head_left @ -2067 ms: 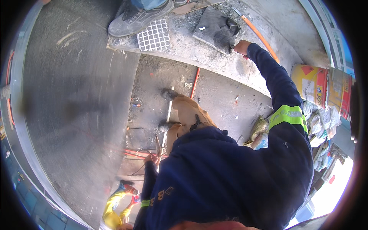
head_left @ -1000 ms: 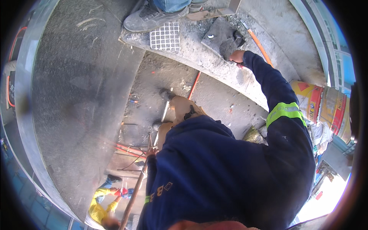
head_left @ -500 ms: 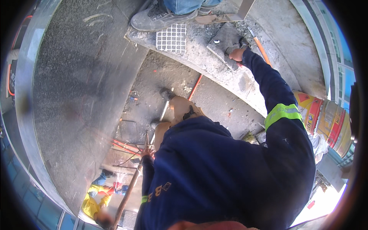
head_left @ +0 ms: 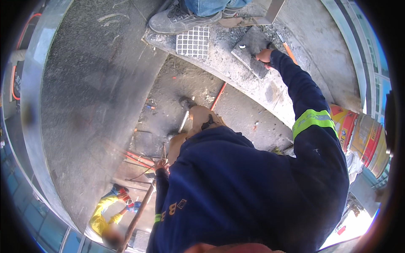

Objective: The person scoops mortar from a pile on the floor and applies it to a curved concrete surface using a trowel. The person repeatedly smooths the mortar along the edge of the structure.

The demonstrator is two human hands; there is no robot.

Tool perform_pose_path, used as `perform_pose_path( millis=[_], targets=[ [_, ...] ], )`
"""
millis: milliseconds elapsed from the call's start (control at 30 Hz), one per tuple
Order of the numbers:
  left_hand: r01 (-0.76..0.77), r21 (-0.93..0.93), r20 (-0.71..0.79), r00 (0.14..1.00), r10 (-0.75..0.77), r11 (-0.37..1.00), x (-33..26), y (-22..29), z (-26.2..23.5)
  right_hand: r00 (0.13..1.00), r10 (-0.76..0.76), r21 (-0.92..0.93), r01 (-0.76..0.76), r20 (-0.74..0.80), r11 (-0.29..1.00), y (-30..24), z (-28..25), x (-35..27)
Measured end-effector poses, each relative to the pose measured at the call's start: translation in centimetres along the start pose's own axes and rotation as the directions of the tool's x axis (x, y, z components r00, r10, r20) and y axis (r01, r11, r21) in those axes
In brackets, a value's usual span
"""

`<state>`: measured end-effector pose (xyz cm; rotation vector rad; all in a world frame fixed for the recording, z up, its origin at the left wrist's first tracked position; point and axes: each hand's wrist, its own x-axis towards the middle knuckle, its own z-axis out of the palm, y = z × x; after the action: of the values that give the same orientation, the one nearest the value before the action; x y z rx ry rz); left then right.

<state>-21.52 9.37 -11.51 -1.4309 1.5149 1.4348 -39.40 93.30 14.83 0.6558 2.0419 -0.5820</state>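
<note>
My right hand reaches out to a flat, dark grey square board lying on the dusty concrete ledge. Its fingers are closed at the board's right side, beside a small dark part that may be a handle. A small white piece rests on the board. Just right of this hand lies a slim tool with an orange handle and a metal tip. Low on the left, my left hand is beside my bent leg, near thin rods, its fingers seemingly apart; what it touches is hard to see.
Another person's grey shoe stands on the ledge by a white grid tile and a metal angle piece. A tall grey slab fills the left. Stacked buckets stand right; a pole and yellow-clad person are below.
The whole view has shifted slightly to the right. My right hand stays at the board with a small change of pose. The yellow-clad person below has moved their arms.
</note>
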Motion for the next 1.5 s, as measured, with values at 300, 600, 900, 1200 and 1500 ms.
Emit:
perform_pose_path(
  millis=[300, 600, 900, 1200, 1500],
  targets=[
    [-0.034, -0.050, 0.035, 0.999, 0.035, 0.998, 0.7, 0.3, -0.3, 0.989, 0.037, 0.723, -0.130, 0.143, 0.679, -8.9, 5.8, -8.5],
    [-0.095, -0.170, -0.036, 0.995, 0.090, 0.981, -1.8, -2.6, -3.9, 0.454, -0.886, 0.992, -0.123, 0.089, 0.037, -28.5, 14.9, -15.8],
    [-0.287, 0.935, 0.115, 0.803, 0.585, 0.210, -3.0, -14.1, -12.2, 0.275, -0.868, 0.881, 0.362, -0.413, -0.304, -47.1, 20.0, -23.4],
    [-0.245, 0.890, 0.027, 0.870, 0.492, 0.384, -9.1, -23.6, -16.0, -0.231, -0.384, -0.106, 0.941, -0.894, -0.321, -60.2, 26.1, -20.4],
    [-0.196, 0.428, -0.106, 0.959, 0.264, 0.882, -8.3, -28.9, -15.1, -0.509, -0.178, -0.527, 0.847, -0.842, 0.072, -64.2, 24.7, -17.7]
  ],
)
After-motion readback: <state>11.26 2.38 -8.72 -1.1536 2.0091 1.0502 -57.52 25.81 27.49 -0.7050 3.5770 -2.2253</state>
